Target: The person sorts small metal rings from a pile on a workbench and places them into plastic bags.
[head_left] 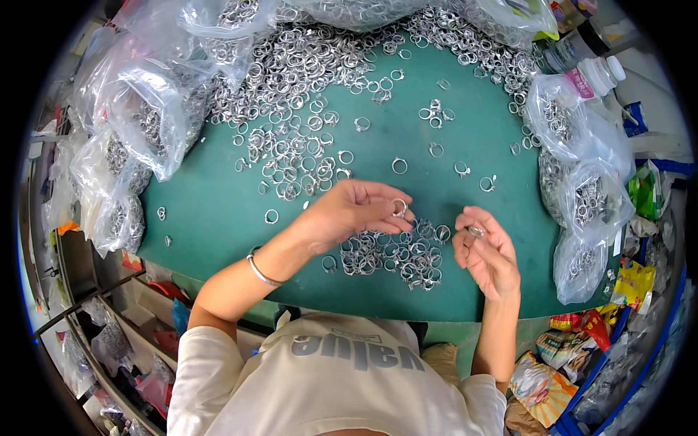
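Observation:
My left hand (367,207), with a bangle (260,270) on its wrist, pinches a silver ring (399,208) between its fingers. The hand hovers over the upper edge of a small pile of rings (392,254) near the front of the green table. To the right of that pile my right hand (487,251) is raised with its fingers curled around another ring (475,232). Beyond both hands a few single rings lie apart, among them one ring (399,166) and a second ring (462,168).
A large heap of rings (291,69) spreads across the back of the green table (218,240). Clear plastic bags of rings (149,120) line the left; more bags (582,200) stand at the right. A white bottle (598,76) is at the far right. Drawers and packets flank the table.

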Available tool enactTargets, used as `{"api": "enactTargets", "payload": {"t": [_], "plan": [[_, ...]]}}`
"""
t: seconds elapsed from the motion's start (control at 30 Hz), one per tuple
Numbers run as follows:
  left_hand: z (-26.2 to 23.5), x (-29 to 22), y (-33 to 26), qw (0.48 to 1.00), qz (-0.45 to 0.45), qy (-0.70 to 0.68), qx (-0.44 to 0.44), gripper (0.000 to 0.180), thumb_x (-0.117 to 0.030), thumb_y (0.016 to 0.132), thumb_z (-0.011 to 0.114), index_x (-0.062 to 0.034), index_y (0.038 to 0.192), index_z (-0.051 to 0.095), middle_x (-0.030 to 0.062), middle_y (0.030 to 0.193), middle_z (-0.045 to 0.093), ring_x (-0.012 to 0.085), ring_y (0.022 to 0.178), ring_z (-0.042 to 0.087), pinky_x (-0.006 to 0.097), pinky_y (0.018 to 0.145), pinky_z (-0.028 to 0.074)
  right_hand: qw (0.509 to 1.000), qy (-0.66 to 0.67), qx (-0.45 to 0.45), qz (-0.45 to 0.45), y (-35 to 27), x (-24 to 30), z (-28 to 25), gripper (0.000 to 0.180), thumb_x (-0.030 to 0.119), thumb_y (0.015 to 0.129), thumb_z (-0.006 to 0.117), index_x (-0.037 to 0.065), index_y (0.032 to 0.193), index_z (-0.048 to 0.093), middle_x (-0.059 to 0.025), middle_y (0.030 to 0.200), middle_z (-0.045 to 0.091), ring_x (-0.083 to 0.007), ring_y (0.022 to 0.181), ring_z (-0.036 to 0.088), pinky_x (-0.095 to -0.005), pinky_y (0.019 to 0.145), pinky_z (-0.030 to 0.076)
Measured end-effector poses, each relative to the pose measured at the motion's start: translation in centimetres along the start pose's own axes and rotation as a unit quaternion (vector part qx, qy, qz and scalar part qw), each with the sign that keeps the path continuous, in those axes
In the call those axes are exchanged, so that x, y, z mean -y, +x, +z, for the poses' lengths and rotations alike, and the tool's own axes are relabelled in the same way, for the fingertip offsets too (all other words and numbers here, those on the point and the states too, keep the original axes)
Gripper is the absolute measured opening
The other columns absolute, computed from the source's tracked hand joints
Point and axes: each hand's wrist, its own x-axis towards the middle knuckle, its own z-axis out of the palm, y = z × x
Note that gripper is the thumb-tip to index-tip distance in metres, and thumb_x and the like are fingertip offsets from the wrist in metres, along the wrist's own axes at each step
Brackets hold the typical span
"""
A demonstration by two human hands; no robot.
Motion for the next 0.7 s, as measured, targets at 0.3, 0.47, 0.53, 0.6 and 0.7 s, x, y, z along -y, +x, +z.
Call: {"api": "enactTargets", "payload": {"t": [0.3, 0.47, 0.53, 0.6, 0.7], "plan": [[3.3, 1.4, -0.6, 0.997, -0.019, 0.049, 0.053, 0.037, -0.005, 0.091, 0.057, 0.0101, 0.124, 0.050, 0.0169, 0.107, 0.065, 0.0187, 0.096, 0.065, 0.029, 0.087, 0.054, 0.834, -0.531, -0.073, -0.129, -0.9, -2.4, 4.8, 0.035, -0.004, 0.077, 0.069, 0.003, 0.110, 0.061, -0.0044, 0.087, 0.053, -0.0120, 0.071, 0.052, -0.0210, 0.061, 0.042], [4.2, 2.5, -0.8, 0.996, 0.001, 0.076, 0.053, 0.041, -0.006, 0.093, 0.055, 0.0077, 0.130, 0.044, 0.0149, 0.101, 0.067, 0.0167, 0.090, 0.066, 0.028, 0.080, 0.054, 0.832, -0.530, -0.091, -0.135, -1.7, -3.5, 4.3, 0.026, -0.003, 0.077, 0.069, 0.001, 0.102, 0.062, -0.0066, 0.085, 0.054, -0.0146, 0.065, 0.052, -0.0245, 0.054, 0.043], [4.2, 2.5, -1.0, 0.995, 0.003, 0.094, 0.043, 0.039, -0.006, 0.093, 0.055, 0.0074, 0.128, 0.046, 0.0142, 0.101, 0.068, 0.0160, 0.090, 0.066, 0.028, 0.079, 0.054, 0.855, -0.495, -0.127, -0.085, -2.5, -3.2, 3.6, 0.024, -0.003, 0.078, 0.068, 0.001, 0.101, 0.062, -0.0068, 0.084, 0.055, -0.0158, 0.066, 0.054, -0.0273, 0.055, 0.045], [4.0, 2.5, -0.9, 0.993, 0.019, 0.110, 0.031, 0.035, -0.005, 0.093, 0.055, 0.0072, 0.125, 0.049, 0.0138, 0.099, 0.068, 0.0151, 0.089, 0.065, 0.027, 0.078, 0.054, 0.832, -0.534, -0.131, -0.073, -2.7, -2.8, 3.9, 0.026, -0.001, 0.078, 0.069, 0.002, 0.102, 0.062, -0.0059, 0.083, 0.055, -0.0158, 0.065, 0.054, -0.0282, 0.055, 0.045], [4.4, 2.6, -0.8, 0.988, 0.028, 0.148, 0.033, 0.030, -0.004, 0.091, 0.056, 0.0071, 0.119, 0.053, 0.0137, 0.097, 0.068, 0.0146, 0.086, 0.065, 0.027, 0.076, 0.054, 0.781, -0.598, -0.118, -0.133, -2.7, -3.3, 4.7, 0.030, 0.002, 0.077, 0.071, 0.003, 0.105, 0.062, -0.0045, 0.081, 0.054, -0.0154, 0.062, 0.052, -0.0272, 0.053, 0.042]]}}
